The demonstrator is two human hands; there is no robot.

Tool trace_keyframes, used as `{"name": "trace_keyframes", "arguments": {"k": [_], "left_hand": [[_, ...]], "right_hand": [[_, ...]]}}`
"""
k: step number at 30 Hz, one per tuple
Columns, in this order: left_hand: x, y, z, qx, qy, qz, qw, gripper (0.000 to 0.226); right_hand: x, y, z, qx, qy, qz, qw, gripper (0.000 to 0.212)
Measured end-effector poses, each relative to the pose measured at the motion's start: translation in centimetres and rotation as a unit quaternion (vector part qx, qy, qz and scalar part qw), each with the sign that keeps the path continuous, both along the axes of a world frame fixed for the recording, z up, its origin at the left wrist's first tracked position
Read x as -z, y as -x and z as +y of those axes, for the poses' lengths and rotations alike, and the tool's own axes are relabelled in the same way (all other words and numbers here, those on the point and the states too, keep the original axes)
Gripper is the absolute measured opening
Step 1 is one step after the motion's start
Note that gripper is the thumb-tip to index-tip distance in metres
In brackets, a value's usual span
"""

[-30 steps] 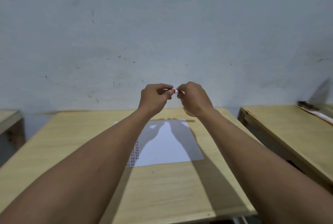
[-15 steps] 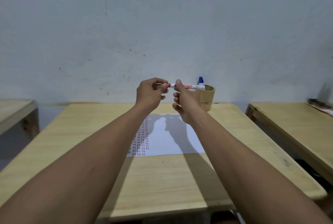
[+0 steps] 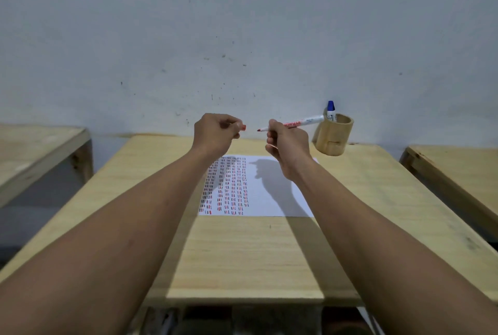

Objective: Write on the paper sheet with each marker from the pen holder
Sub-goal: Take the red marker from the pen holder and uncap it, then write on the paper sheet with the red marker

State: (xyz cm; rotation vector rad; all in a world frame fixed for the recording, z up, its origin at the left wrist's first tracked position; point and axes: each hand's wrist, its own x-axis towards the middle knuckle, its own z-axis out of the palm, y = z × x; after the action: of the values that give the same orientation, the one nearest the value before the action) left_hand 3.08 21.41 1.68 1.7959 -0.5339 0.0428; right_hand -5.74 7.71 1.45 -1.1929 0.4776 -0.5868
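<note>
My right hand (image 3: pixel 287 143) grips a white marker with red print (image 3: pixel 299 122), held level above the desk, its bare red tip pointing left. My left hand (image 3: pixel 215 133) pinches the marker's red cap (image 3: pixel 243 127), a short gap away from the tip. Below both hands lies the white paper sheet (image 3: pixel 269 194), its left part filled with columns of short red and dark marks. The round wooden pen holder (image 3: pixel 334 136) stands at the desk's far right by the wall, with a blue-capped marker (image 3: pixel 331 110) sticking up from it.
The sheet lies on a light wooden desk (image 3: pixel 242 253) that ends at a grey wall. A second wooden desk (image 3: pixel 35 154) stands to the left and a third (image 3: pixel 458 170) to the right, each across a gap.
The hands have pulled apart: the cap came off the red marker and stays in my left hand. My view has tipped, so the holder and sheet show more fully.
</note>
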Motion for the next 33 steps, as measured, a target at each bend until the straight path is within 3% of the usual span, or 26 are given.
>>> {"name": "trace_keyframes", "arguments": {"k": [7,14,20,23,25,27,31,33], "left_hand": [[2.9,-1.5,3.6,-0.094,-0.157,-0.036,0.982,0.011],[4.9,-1.4,4.3,-0.104,-0.290,-0.062,0.949,0.023],[6.2,-2.0,4.8,-0.115,-0.282,-0.032,0.952,0.024],[6.5,-1.9,5.2,-0.116,-0.289,-0.038,0.950,0.011],[6.4,-1.5,5.6,-0.121,-0.309,-0.068,0.941,0.044],[6.4,-1.0,6.2,-0.137,-0.349,-0.118,0.919,0.055],[7.2,0.5,7.1,-0.140,-0.385,-0.148,0.900,0.030],[7.7,1.3,7.5,-0.132,-0.394,-0.137,0.899,0.029]], "right_hand": [[1.2,-0.5,1.6,-0.014,0.134,0.047,0.990,0.017],[1.7,-0.5,2.1,-0.021,0.225,0.068,0.972,0.022],[1.9,-0.4,2.2,-0.020,0.248,0.071,0.966,0.023],[2.1,-0.3,2.3,-0.020,0.255,0.073,0.964,0.021],[2.3,-0.3,2.5,-0.020,0.261,0.075,0.962,0.020],[2.5,-0.2,2.7,-0.019,0.272,0.083,0.958,0.021],[3.0,0.6,2.9,-0.021,0.300,0.107,0.948,0.023],[3.4,1.4,3.2,-0.019,0.316,0.125,0.940,0.022]]}}
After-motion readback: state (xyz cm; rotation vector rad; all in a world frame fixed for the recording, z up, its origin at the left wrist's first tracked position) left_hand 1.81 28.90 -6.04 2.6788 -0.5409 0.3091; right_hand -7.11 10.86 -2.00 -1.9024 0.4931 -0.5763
